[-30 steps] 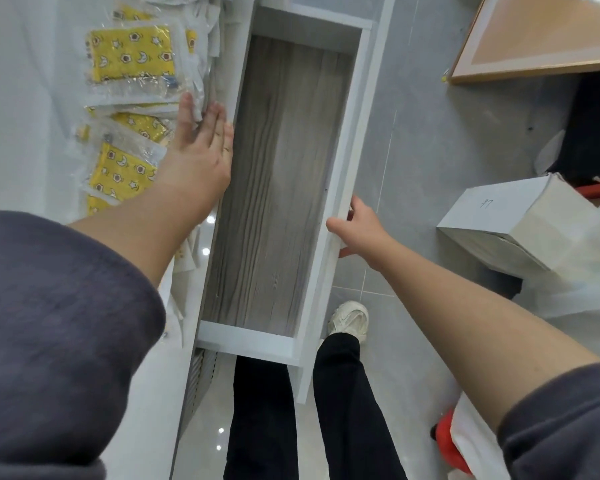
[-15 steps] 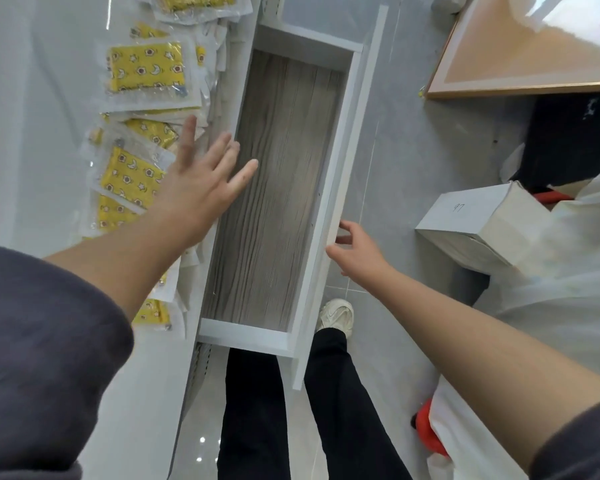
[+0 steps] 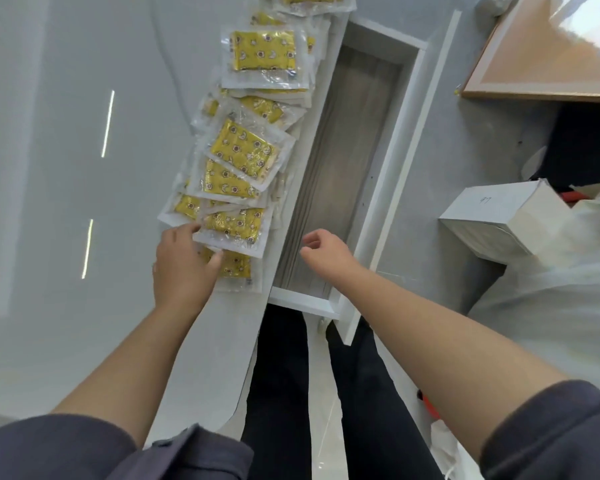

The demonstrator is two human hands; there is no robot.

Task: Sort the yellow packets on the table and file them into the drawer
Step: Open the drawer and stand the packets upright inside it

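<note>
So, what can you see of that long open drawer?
The long narrow drawer has white walls and a grey wood-grain bottom. It stands pulled open beside the edge of the white table, running away from the person. Nothing shows lying inside. The right hand hovers over its near end; whether it touches is unclear.

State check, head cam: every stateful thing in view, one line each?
drawer: pulled open, no packets visible inside
yellow packets: on the table, overlapping row beside the drawer
left hand: touching the nearest packets, nothing lifted
right hand: over the drawer, loosely curled, holding nothing
white box: on the floor, open or closed unclear
</note>
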